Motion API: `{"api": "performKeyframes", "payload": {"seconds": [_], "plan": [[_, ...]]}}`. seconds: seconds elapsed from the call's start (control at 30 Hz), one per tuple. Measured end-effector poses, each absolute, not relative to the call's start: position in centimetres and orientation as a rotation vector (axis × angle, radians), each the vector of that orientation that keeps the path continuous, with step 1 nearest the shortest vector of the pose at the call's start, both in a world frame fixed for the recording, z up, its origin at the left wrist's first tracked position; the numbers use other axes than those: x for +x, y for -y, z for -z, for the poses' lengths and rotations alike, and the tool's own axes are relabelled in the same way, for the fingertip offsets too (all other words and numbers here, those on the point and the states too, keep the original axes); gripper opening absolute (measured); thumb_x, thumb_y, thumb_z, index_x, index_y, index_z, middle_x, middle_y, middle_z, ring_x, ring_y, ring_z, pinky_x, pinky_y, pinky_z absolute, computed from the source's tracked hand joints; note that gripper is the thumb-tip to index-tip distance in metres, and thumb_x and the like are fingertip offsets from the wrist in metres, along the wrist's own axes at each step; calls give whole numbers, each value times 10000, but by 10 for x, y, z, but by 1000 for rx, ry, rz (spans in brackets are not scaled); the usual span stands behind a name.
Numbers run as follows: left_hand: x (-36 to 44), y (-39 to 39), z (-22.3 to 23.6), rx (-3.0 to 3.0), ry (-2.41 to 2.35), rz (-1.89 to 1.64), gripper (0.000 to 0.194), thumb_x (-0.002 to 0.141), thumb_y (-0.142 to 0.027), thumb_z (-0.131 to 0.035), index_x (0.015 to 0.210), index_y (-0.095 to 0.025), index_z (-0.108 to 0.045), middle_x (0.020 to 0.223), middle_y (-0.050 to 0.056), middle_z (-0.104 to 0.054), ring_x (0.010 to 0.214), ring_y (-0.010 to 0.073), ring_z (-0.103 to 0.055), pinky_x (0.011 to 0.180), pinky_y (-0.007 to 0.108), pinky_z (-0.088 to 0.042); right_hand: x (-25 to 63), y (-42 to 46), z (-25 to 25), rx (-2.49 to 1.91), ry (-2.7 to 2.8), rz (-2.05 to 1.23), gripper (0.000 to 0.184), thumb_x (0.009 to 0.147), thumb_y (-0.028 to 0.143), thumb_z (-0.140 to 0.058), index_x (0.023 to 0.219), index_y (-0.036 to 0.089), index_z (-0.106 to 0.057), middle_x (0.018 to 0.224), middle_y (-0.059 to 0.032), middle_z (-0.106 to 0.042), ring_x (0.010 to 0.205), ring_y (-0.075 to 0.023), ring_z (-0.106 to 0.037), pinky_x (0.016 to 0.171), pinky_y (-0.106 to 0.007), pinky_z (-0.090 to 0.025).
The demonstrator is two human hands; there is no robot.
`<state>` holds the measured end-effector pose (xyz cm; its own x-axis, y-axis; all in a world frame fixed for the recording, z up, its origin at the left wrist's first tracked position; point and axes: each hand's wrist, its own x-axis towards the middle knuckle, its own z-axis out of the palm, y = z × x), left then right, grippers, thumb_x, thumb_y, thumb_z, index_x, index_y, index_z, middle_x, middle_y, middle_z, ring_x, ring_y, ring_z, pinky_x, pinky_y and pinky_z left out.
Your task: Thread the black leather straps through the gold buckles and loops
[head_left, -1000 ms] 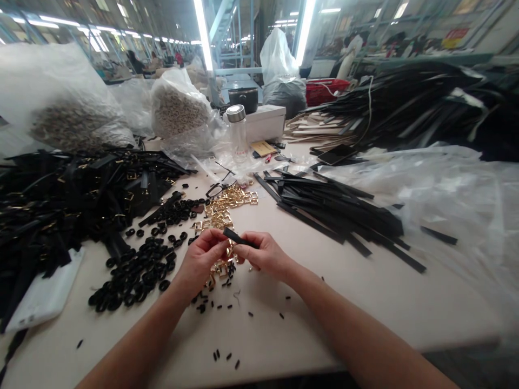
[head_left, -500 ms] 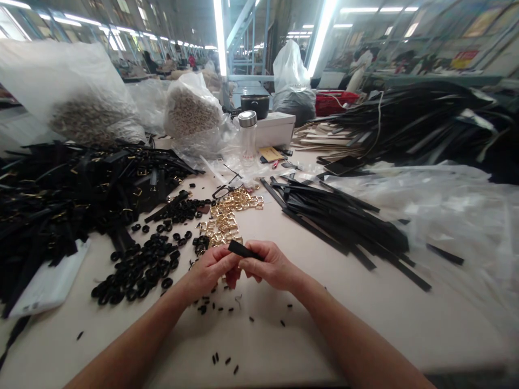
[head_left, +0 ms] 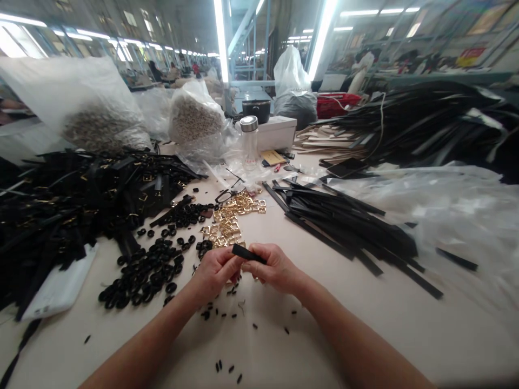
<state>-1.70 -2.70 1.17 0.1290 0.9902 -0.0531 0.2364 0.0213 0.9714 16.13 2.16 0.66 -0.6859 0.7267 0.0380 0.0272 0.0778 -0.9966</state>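
My left hand (head_left: 214, 271) and my right hand (head_left: 275, 267) meet over the table, fingers pinched together. Between them they hold a short black strap (head_left: 248, 254), its end sticking out to the left above my left fingers. Just beyond the hands lies a heap of gold metal buckles (head_left: 233, 216). Left of it lie scattered black rings (head_left: 150, 267). A bundle of long black straps (head_left: 344, 221) lies to the right. Small black bits (head_left: 227, 313) are strewn under my hands.
A big pile of black straps with buckles (head_left: 81, 200) fills the left. A white flat object (head_left: 60, 286) lies at its foot. Plastic bags of parts (head_left: 194, 119), a clear bottle (head_left: 249, 140), a white box (head_left: 278, 132) and plastic sheeting (head_left: 446, 205) stand behind and right.
The view has shifted a little; both hands stay together on the black strap, with fingers working slightly at its end.
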Motion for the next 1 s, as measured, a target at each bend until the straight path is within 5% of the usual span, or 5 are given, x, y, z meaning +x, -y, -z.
{"api": "performKeyframes", "payload": {"seconds": [0.37,0.47,0.6,0.8,1.0], "plan": [[-45,-11,-13,1428,-1386,-834,441,842,-568,-560,643,-176,-592,524,-8,-550,447,115,-488,458,228,-368,163,-37,13,-925,1856,-1407,244,829,384,-623,715,173,-575,596,30,-554,512,-93,-475,477,-205,-372],[-81,-55,-39,1531,-1696,-876,408,786,-551,-624,593,-194,-578,526,13,-579,467,145,-520,489,257,-382,170,-49,17,-1106,1854,-1068,291,860,397,-586,666,185,-538,559,35,-499,523,-104,-437,513,-226,-339],[-111,-89,-61,1666,-2037,-987,416,565,-429,-845,865,-200,-670,567,-2,-626,618,205,-602,578,266,-396,177,-56,16,-1236,1909,-842,259,885,381,-570,706,196,-535,569,34,-517,523,-116,-449,550,-238,-322],[-54,-44,-38,1462,-1445,-841,352,708,-442,-745,949,-193,-679,742,31,-705,610,157,-635,601,273,-491,172,-45,8,-1171,2176,-688,251,918,376,-569,741,200,-556,606,16,-555,525,-115,-432,530,-237,-252],[-4,-28,-35,1411,-1313,-866,250,721,-382,-723,624,-174,-625,568,-13,-600,510,116,-558,521,239,-455,171,-42,8,-1165,2148,-592,207,912,410,-599,884,205,-608,740,-18,-667,641,-153,-573,587,-246,-320]]}}
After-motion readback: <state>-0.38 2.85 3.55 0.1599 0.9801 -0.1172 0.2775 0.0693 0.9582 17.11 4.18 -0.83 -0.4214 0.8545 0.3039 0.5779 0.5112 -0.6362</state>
